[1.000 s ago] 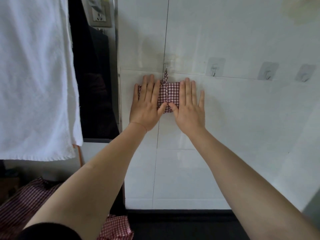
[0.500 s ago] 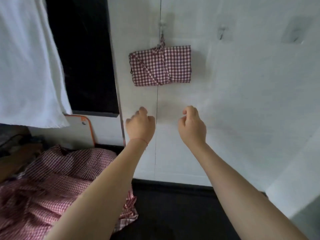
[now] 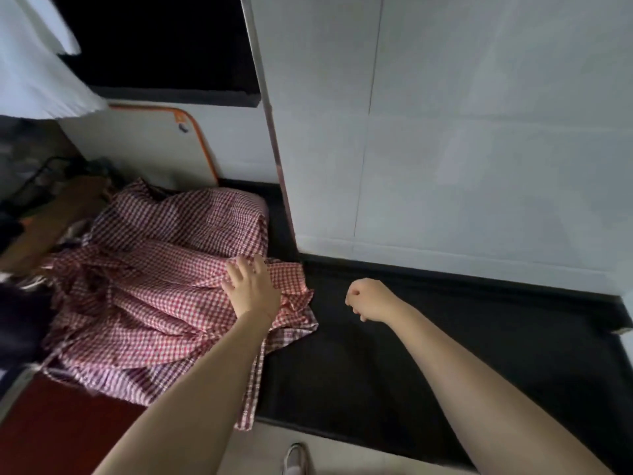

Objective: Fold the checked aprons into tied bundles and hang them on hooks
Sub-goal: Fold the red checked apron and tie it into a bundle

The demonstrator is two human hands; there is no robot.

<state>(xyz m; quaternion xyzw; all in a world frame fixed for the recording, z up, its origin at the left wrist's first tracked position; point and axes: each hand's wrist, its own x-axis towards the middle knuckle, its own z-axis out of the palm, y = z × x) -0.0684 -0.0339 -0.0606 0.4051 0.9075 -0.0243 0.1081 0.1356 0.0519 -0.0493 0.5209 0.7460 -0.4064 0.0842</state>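
A heap of red-and-white checked aprons (image 3: 154, 289) lies on the left part of a black counter (image 3: 428, 354), with one strap hanging over the front edge. My left hand (image 3: 251, 289) rests on the right side of the heap, fingers spread on a fold of the cloth. Above the bare counter to the right of the heap hovers my right hand (image 3: 371, 299), fingers loosely curled and holding nothing. The hanging bundle and the hooks are out of view.
A white tiled wall (image 3: 462, 132) rises behind the counter. A white towel (image 3: 30, 73) hangs at the top left beside a dark opening. A wooden board and dark cables lie left of the heap. A shoe tip shows on the floor at the bottom.
Both hands left the hung bundle on the wall and dropped down. The view swung down to the counter, and my left hand landed on the apron heap.
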